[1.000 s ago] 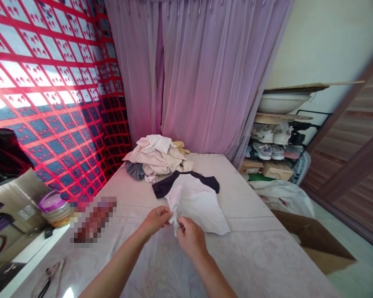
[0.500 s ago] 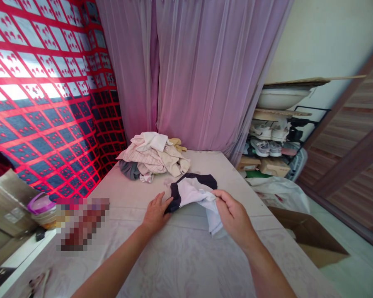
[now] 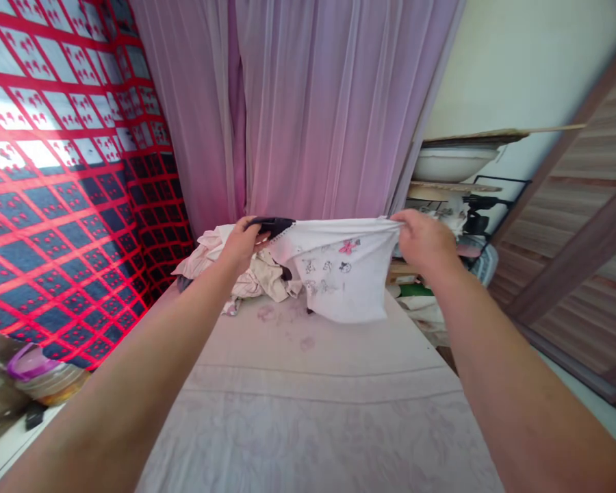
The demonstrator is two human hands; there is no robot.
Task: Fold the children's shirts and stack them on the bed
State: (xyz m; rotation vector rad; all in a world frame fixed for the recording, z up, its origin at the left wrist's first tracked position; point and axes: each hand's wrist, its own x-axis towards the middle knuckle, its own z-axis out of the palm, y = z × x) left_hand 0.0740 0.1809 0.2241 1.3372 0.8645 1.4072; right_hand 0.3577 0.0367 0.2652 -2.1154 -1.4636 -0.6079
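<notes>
I hold a small white shirt (image 3: pixel 341 274) with dark sleeves and small printed figures up in the air, stretched between both hands above the bed (image 3: pixel 308 397). My left hand (image 3: pixel 244 239) grips its dark sleeve end on the left. My right hand (image 3: pixel 424 239) grips the white edge on the right. The shirt hangs down from the stretched top edge, its print facing me. Behind it lies a pile of crumpled pale clothes (image 3: pixel 231 263) at the far end of the bed.
A purple curtain (image 3: pixel 313 103) hangs behind the bed, and a red and blue patterned cloth (image 3: pixel 66 171) covers the left wall. A shoe rack with a basin (image 3: pixel 456 164) stands at the right. A lidded container (image 3: pixel 35 373) sits at the lower left.
Both hands lifted the shirt off the bed and pulled it apart, spreading it in the air. The view tilted up and the hands moved farther from me.
</notes>
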